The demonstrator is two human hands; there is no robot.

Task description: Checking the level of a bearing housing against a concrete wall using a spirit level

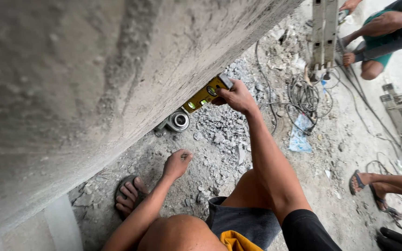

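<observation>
right hand [236,96] gripped level [205,95] against wall [117,69] | left hand [177,163] below level, pinched closed on something small, unclear | risk: level could slip off wall, fall onto rubble [219,128]

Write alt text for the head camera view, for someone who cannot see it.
Seen from above, a person's right hand presses a yellow level against a rough concrete wall, while the left hand hangs closed below. Rubble and cables litter the ground, and other people's legs show at the right.
</observation>
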